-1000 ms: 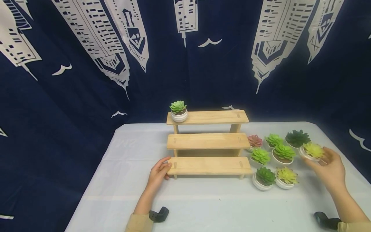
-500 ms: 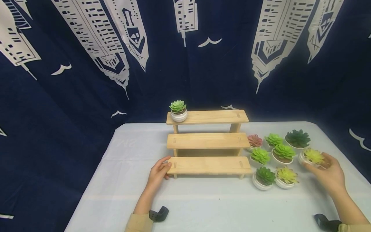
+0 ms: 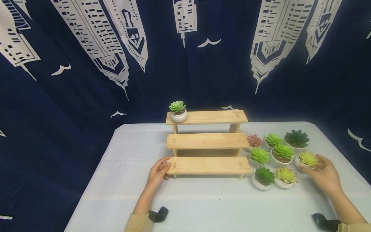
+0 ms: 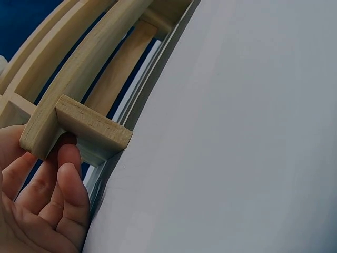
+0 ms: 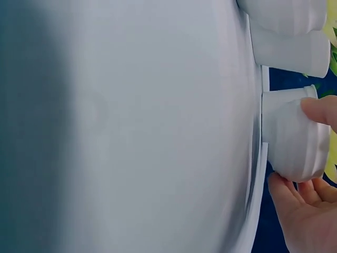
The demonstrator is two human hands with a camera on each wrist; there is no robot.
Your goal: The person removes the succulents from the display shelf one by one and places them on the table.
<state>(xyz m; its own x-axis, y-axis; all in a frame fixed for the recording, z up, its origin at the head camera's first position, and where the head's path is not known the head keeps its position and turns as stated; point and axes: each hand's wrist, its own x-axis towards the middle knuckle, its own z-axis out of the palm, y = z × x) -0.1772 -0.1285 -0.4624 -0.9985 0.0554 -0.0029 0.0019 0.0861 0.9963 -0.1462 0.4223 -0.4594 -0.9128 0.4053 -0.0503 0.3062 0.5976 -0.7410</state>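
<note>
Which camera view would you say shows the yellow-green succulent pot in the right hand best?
The head view: the yellow-green succulent pot shows whole, leaves included, in the right hand. The right wrist view shows only its white side between thumb and fingers. The left wrist view misses it.

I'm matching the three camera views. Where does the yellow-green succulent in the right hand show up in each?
Head: yellow-green succulent at right, in the right hand.
Left wrist: not in view.
Right wrist: its white pot at the right edge, between fingers.
Shared landmark: the white tablecloth.
</note>
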